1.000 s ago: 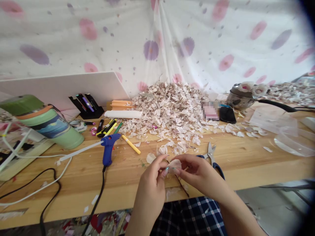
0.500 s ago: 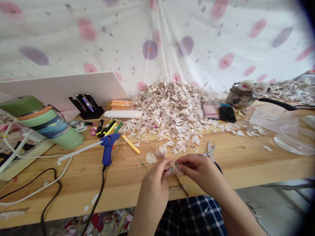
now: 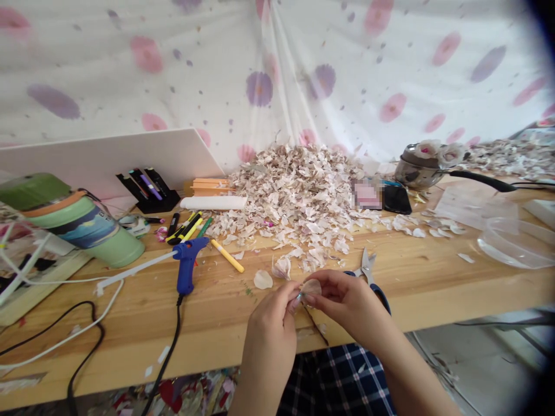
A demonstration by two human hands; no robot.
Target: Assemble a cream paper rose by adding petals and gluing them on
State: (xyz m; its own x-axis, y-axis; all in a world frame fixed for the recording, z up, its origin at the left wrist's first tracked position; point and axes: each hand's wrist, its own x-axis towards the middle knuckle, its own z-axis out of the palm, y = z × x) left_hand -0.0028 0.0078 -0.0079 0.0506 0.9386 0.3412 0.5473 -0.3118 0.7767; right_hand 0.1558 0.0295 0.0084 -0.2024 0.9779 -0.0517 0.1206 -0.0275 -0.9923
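Note:
Above the table's front edge, my left hand [image 3: 277, 315] and my right hand [image 3: 342, 294] meet, fingertips pinching a pale, thin petal [image 3: 311, 287] between them. Both hands are closed on it. A thin brown stem [image 3: 316, 325] extends below the fingers; whether it joins the petal is hidden. Just beyond my left hand, a single round petal [image 3: 262, 279] and a cupped petal [image 3: 281, 267] lie on the wood. Scissors [image 3: 368, 267] with dark blue handles lie behind my right hand, partly covered by it.
A big heap of dried petals [image 3: 299, 196] fills the back middle. To the left lie a blue glue gun [image 3: 187, 266] with its cord, markers [image 3: 187, 228] and a green tumbler [image 3: 104, 231]. At right are a phone [image 3: 396, 199], a saucepan [image 3: 418, 172] and a clear plastic dish [image 3: 515, 248].
The petal between my fingertips has turned and now shows as a rounder, flatter disc. My right fingers have shifted slightly, and more of the scissors shows. The whole view has moved a little.

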